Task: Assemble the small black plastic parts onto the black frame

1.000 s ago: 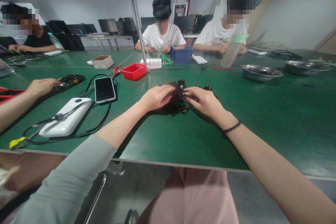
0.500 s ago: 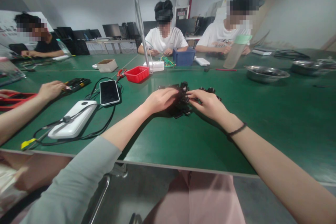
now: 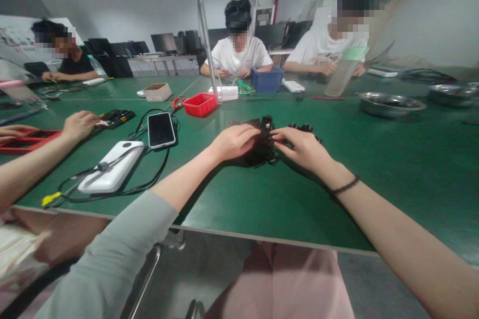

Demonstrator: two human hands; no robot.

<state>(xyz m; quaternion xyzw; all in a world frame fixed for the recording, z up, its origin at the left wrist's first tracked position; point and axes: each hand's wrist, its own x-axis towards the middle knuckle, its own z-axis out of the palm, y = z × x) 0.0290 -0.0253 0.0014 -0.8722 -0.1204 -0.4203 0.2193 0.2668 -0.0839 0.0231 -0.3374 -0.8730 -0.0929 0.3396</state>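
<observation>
A pile of small black plastic parts [image 3: 266, 147] lies on the green table [image 3: 262, 194] in front of me. My left hand [image 3: 232, 142] rests on the left side of the pile with its fingers curled and pinched on one of the black parts. My right hand [image 3: 304, 148] comes in from the right, fingertips pinched on a black part at the middle of the pile. The two hands' fingertips nearly meet. What exactly sits between the fingers is hidden.
A phone [image 3: 160, 129], a white power bank [image 3: 112, 173] with black cables, a red tray [image 3: 200, 104], a blue bin [image 3: 266, 80] and metal bowls [image 3: 391, 103] stand on the table. A neighbour's hand [image 3: 78, 124] works at the left. Three people sit at the far side.
Both hands stay on the black parts with only slight finger movement. The view has shifted a little, so everything sits slightly further right and lower.
</observation>
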